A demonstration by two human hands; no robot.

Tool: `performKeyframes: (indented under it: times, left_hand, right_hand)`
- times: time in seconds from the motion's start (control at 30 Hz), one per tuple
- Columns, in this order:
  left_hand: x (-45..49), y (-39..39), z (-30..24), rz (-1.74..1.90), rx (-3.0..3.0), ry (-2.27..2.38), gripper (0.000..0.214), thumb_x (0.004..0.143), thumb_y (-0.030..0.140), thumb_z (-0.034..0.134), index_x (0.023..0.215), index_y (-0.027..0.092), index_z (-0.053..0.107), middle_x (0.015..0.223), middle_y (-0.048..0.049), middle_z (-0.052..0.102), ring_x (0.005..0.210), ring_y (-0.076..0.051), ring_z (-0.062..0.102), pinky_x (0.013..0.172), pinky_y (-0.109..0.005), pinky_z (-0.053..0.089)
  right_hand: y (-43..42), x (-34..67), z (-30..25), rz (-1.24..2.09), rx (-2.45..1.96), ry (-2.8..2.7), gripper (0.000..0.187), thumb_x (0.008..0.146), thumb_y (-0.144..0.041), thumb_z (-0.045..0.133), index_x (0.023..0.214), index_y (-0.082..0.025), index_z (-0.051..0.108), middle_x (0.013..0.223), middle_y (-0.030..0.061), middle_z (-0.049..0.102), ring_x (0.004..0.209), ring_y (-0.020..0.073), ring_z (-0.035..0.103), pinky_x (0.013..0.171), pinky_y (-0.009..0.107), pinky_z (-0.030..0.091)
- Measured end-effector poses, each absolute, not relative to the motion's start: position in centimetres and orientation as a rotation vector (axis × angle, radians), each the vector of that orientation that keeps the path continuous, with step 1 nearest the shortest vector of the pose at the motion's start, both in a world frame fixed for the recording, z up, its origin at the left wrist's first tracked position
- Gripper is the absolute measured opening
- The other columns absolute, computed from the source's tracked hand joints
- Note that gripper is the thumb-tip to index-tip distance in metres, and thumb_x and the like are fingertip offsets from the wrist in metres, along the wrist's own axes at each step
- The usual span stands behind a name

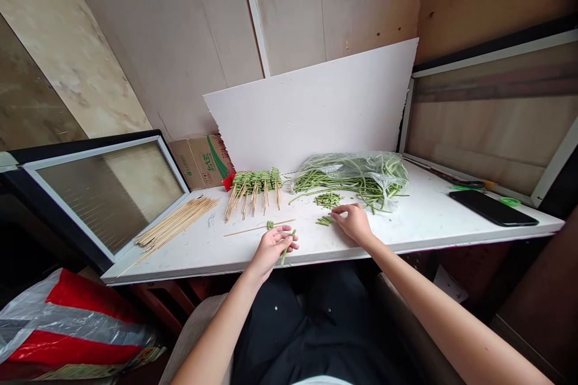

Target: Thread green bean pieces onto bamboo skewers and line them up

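Observation:
My left hand is closed on a green bean piece near the table's front edge, its ends showing past the fingers. Just behind that hand lies a bamboo skewer with short bean pieces threaded on it. My right hand is at a small group of cut bean pieces, fingertips pinched together at its right side. Whatever sits between those fingertips is too small to make out. A larger heap of cut bean pieces lies behind it.
Several finished bean skewers stand in a row at the back. Bare skewers are bundled at left. A clear plastic bag holds long beans. A black phone and green tape roll lie right. A cardboard box stands behind.

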State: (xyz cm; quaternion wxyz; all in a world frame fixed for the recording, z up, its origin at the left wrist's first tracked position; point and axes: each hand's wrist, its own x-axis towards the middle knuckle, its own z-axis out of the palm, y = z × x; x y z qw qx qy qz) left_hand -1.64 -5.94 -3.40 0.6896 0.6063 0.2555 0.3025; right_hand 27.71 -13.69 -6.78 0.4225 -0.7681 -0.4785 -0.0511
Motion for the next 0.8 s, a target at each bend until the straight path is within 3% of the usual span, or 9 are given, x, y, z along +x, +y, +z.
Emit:
performKeyframes:
  times: [0.17, 0.27, 0.4, 0.47, 0.57, 0.8]
  left_hand:
    - [-1.7, -6.1, -3.5, 0.635, 1.377, 0.571, 0.058, 0.079, 0.041, 0.09, 0.121, 0.016, 0.059, 0.107, -0.0147, 0.078, 0.087, -0.022, 0.077, 0.08, -0.032, 0.053]
    - [-1.7, -6.0, -3.5, 0.626, 1.4, 0.568, 0.061, 0.079, 0.043, 0.09, 0.124, 0.015, 0.059, 0.107, -0.015, 0.078, 0.088, -0.022, 0.078, 0.082, -0.033, 0.053]
    - [-1.7, -6.1, -3.4, 0.611, 1.437, 0.545, 0.062, 0.079, 0.044, 0.09, 0.125, 0.015, 0.061, 0.107, -0.0153, 0.079, 0.087, -0.023, 0.078, 0.082, -0.033, 0.053]
    - [-1.7, -6.2, -3.4, 0.605, 1.46, 0.515, 0.061, 0.08, 0.046, 0.089, 0.126, 0.015, 0.062, 0.105, -0.0149, 0.079, 0.087, -0.024, 0.078, 0.081, -0.034, 0.053]
    - [-1.6, -6.3, -3.4, 0.599, 1.484, 0.483, 0.064, 0.08, 0.047, 0.088, 0.128, 0.014, 0.061, 0.1, -0.0136, 0.08, 0.086, -0.024, 0.079, 0.078, -0.032, 0.053]
    - [-1.6, -6.2, -3.0, 0.609, 1.504, 0.55, 0.054, 0.076, 0.047, 0.091, 0.112, 0.012, 0.073, 0.103, -0.0157, 0.08, 0.08, -0.021, 0.078, 0.075, -0.03, 0.055]
  right_hand:
    - [-13.7, 27.0, -6.4, -0.203, -2.056, -1.24, 0.023, 0.091, -0.037, 0.068, 0.088, -0.02, 0.083, 0.106, 0.0157, 0.079, 0.116, 0.042, 0.058, 0.09, 0.049, 0.047]
    - [-13.7, 25.5, -5.2, -0.213, -1.916, -1.324, 0.03, 0.097, -0.042, 0.062, 0.095, -0.02, 0.082, 0.107, 0.0149, 0.078, 0.113, 0.0385, 0.059, 0.094, 0.049, 0.046]
    - [-14.5, 21.9, -2.7, 0.126, -1.513, -1.612, 0.047, 0.105, -0.055, 0.048, 0.102, -0.022, 0.081, 0.104, 0.0116, 0.079, 0.106, 0.0301, 0.064, 0.092, 0.042, 0.05]
    - [-15.1, 20.0, -1.8, 0.266, -1.353, -1.711, 0.042, 0.099, -0.06, 0.061, 0.112, -0.025, 0.079, 0.111, 0.0108, 0.078, 0.111, 0.0292, 0.064, 0.087, 0.038, 0.053]
    - [-15.7, 18.0, -1.3, 0.259, -1.244, -1.778, 0.033, 0.091, -0.056, 0.076, 0.105, -0.026, 0.081, 0.1, 0.0097, 0.079, 0.106, 0.0287, 0.064, 0.09, 0.04, 0.052]
    - [-15.2, 18.4, -1.7, 0.139, -1.207, -1.721, 0.024, 0.096, -0.048, 0.073, 0.094, -0.025, 0.081, 0.091, 0.0093, 0.078, 0.095, 0.0273, 0.064, 0.088, 0.042, 0.05]
